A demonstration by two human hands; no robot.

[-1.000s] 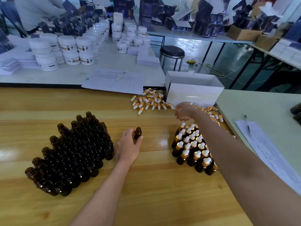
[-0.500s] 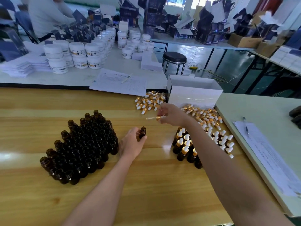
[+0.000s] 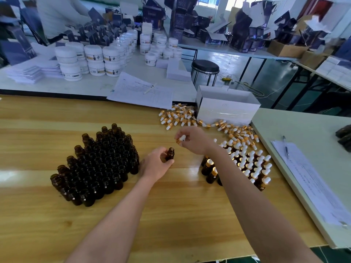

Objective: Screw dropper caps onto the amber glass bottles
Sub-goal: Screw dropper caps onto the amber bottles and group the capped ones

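Note:
My left hand (image 3: pixel 157 165) grips one open amber bottle (image 3: pixel 170 154) upright just above the wooden table (image 3: pixel 57 224). My right hand (image 3: pixel 192 139) holds a dropper cap (image 3: pixel 180 139) with a white bulb and gold collar, a little above and to the right of the bottle's mouth, not touching it. A dense cluster of uncapped amber bottles (image 3: pixel 98 164) stands to the left. Capped bottles (image 3: pixel 247 164) stand to the right, partly hidden by my right forearm. Loose dropper caps (image 3: pixel 176 116) lie in a heap at the back.
A white open box (image 3: pixel 226 109) sits behind the loose caps. A paper sheet with a pen (image 3: pixel 144 92) overhangs the far table edge. A clipboard sheet and pen (image 3: pixel 303 177) lie on the pale table at right. White jars (image 3: pixel 95 59) crowd the back table.
My right hand has picked a dropper cap from the heap and carried it back toward the bottle in my left hand. The left hand has stayed on the bottle.

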